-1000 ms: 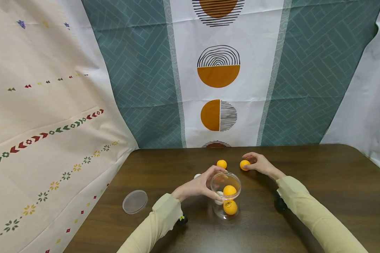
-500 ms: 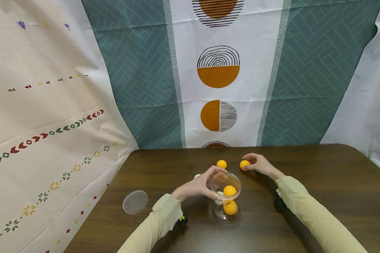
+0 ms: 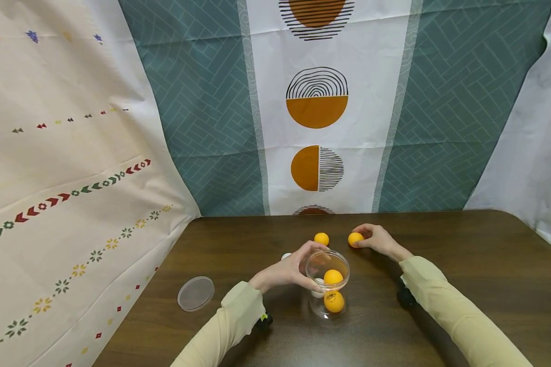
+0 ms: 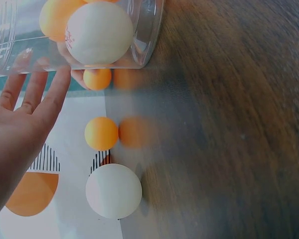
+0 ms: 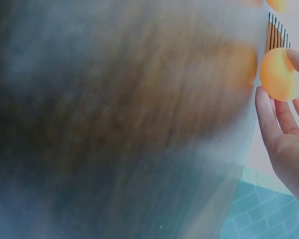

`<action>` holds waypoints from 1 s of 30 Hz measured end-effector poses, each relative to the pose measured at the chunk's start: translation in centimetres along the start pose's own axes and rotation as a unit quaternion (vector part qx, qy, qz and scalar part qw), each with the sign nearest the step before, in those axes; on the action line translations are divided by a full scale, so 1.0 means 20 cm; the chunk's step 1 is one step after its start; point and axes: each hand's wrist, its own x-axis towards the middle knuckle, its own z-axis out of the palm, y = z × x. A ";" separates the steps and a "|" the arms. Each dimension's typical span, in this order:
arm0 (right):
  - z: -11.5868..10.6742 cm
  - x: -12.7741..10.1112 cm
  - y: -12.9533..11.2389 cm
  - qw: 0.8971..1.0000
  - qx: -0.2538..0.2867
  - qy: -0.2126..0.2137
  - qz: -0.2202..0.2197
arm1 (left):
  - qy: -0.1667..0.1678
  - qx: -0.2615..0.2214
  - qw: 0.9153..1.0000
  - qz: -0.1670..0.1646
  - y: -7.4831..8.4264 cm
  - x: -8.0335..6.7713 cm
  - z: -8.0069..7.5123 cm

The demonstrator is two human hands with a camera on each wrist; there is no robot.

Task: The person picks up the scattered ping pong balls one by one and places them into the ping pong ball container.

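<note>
Head view: right hand (image 3: pixel 378 239) pinches glossy orange ball (image 3: pixel 355 239); left hand (image 3: pixel 288 270) grips clear jar (image 3: pixel 327 283).

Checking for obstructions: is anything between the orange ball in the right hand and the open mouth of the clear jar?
Nothing visible blocks it. The right hand pinches the orange ball; bare dark wooden table lies between it and the clear plastic jar, whose lid is off.

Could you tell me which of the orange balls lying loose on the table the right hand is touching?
The right hand pinches the right-hand orange ball; the other loose orange ball lies untouched, left of it.
</note>
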 end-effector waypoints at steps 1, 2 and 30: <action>0.00 0.00 0.00 1.000 0.001 0.003 0.000 | 0.000 -0.001 1.000 0.000 0.00 0.00 0.00; 0.00 0.00 0.00 1.000 0.001 0.006 0.001 | 0.000 -0.002 1.000 0.001 0.00 0.00 0.00; -0.03 -0.02 -0.02 0.999 -0.002 0.030 -0.022 | 0.000 0.000 1.000 0.011 -0.01 0.00 0.01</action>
